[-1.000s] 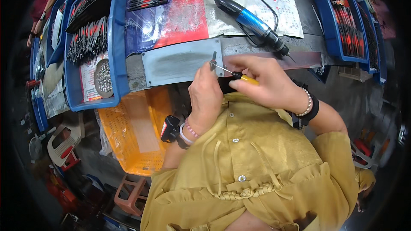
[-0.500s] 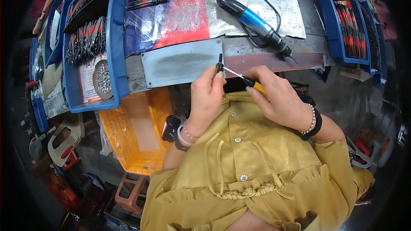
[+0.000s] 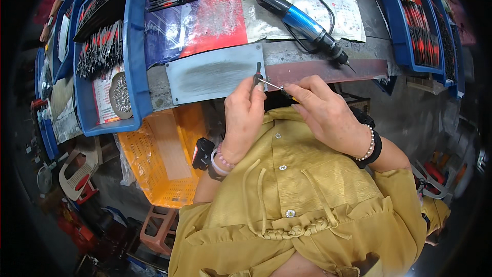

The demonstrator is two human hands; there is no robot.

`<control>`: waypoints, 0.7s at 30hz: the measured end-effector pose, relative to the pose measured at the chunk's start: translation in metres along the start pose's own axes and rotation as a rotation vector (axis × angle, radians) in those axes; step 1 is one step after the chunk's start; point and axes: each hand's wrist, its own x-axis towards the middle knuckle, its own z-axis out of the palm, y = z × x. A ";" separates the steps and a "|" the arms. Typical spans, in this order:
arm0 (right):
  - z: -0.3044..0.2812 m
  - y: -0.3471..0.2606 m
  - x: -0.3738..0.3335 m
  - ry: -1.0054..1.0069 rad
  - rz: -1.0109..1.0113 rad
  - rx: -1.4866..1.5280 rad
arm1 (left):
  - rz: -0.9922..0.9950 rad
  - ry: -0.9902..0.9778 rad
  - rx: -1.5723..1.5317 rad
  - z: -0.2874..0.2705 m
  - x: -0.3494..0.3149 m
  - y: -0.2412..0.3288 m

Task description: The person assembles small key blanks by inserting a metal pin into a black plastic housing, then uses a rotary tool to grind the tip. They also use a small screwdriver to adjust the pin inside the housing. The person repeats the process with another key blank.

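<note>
My left hand (image 3: 240, 118) pinches a small black part with a bit of red (image 3: 258, 74), its thin black end pointing up, just over the table's front edge. In my right hand (image 3: 330, 115) is a screwdriver (image 3: 270, 85), its metal shaft reaching left to the side of the black part. Fingers cover nearly all of the screwdriver's black and yellow handle. Whether a screw sits at the tip is too small to tell. Behind my left hand lies a grey-blue plate (image 3: 205, 74) with a dark smudge across it.
A blue and black corded power tool (image 3: 305, 23) with a thin bit lies on printed sheets. At left, a blue bin (image 3: 137, 46) holds many black-red parts and a dish of small metal pieces (image 3: 121, 97). Another blue bin (image 3: 397, 31) stands right. An orange crate (image 3: 138, 159) sits below the table.
My right fingers have closed further forward around the screwdriver, hiding the yellow handle that showed before. The part remains in my left hand, and the view has shifted slightly.
</note>
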 end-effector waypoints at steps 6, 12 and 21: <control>0.003 0.001 -0.003 0.051 0.032 -0.038 | 0.176 0.084 0.189 0.008 -0.001 0.002; 0.003 0.001 -0.007 -0.020 0.082 -0.232 | 0.367 0.141 0.399 0.016 -0.004 0.003; -0.005 0.008 -0.003 0.009 -0.347 -0.432 | 0.394 0.153 0.445 0.016 -0.004 0.002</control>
